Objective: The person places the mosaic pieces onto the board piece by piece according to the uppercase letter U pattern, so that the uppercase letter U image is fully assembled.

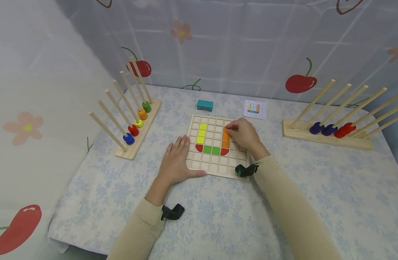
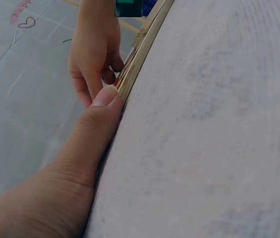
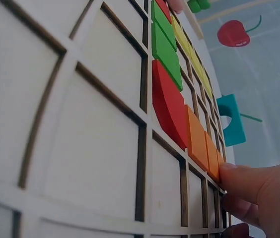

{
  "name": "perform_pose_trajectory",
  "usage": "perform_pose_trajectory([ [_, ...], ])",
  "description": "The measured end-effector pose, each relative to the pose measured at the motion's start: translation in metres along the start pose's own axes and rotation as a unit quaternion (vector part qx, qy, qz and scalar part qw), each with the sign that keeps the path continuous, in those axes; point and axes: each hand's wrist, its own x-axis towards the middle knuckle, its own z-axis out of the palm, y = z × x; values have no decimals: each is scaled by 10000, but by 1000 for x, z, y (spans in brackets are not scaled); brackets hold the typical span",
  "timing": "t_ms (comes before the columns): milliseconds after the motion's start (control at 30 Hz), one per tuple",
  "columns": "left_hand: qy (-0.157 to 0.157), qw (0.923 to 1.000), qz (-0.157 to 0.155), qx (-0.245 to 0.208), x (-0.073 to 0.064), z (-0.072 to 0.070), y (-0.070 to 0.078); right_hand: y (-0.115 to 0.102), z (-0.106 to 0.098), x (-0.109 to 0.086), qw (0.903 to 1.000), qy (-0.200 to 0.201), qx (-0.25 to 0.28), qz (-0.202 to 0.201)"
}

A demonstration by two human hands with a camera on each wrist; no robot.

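A wooden grid board [image 1: 223, 169] lies on the table. On it, yellow square tiles [image 1: 201, 133] form a left column, green tiles [image 1: 211, 150] sit between two red rounded corner tiles [image 1: 224, 151], and orange square tiles [image 3: 196, 138] form a right column. My right hand [image 1: 245, 134] pinches the orange tile [image 3: 220, 159] at the far end of that column, thumb on its edge. My left hand [image 1: 175, 162] rests spread at the board's left near corner, fingers straight along the left side and thumb [image 2: 105, 99] along the near edge.
A pattern card [image 1: 255, 109] and a teal arch block [image 1: 205, 105] lie behind the board. Peg racks with coloured beads stand on both sides, one at left [image 1: 138, 144] and one at right [image 1: 329, 139]. A patterned curtain [image 1: 238, 54] hangs behind the table.
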Motion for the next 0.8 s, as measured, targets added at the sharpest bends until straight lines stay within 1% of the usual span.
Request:
perform_pose_trajectory([
  [133, -17, 10000, 1, -9, 0, -1, 1, -1, -2, -5, 9997, -38, -143, -169],
  [267, -67, 10000, -40, -9, 0, -3, 2, -3, -4, -16, 9993, 83, -132, -352],
  [467, -100, 9999, -60, 54, 1, -3, 0, -2, -4, -41, 9983, 389, -11, -427],
  [567, -110, 9999, -81, 71, 1, -3, -2, 0, -5, -55, 9979, 472, 50, -441],
  [667, -119, 9999, -94, 42, 0, -3, -3, 3, -6, -69, 9975, 534, 32, -469],
  [800, -139, 9999, -92, 6, -2, -3, -4, 5, -8, -88, 9972, 564, -129, -469],
])
